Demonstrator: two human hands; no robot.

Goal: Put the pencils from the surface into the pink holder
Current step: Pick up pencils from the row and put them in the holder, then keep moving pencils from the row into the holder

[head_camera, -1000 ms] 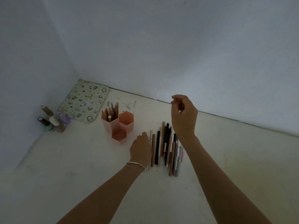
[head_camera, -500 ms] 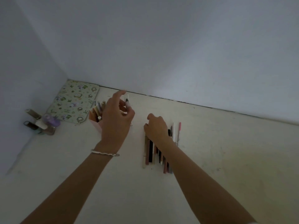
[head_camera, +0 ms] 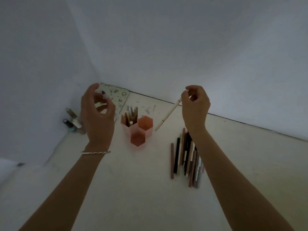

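Observation:
The pink holder (head_camera: pixel 144 129) has three hexagonal cups; the back-left cup holds several pencils, the other two look empty. My right hand (head_camera: pixel 195 108) is raised to the right of the holder and pinches the top end of a cream pencil (head_camera: pixel 168 116) that hangs slanting down toward the holder. My left hand (head_camera: pixel 97 114) is raised left of the holder, fingers curled apart, with nothing in it. A row of several pencils (head_camera: pixel 186 155) in brown, black, white and pink lies on the surface under my right forearm.
A floral patterned mat (head_camera: pixel 118 97) lies in the back corner behind my left hand. Small bottles (head_camera: pixel 72 121) stand by the left wall. White walls close in at the back and left. The surface is pale and scuffed.
My left hand let go of its pencil at the holder and lifted away with nothing in it. My right hand rose from the row holding a cream pencil.

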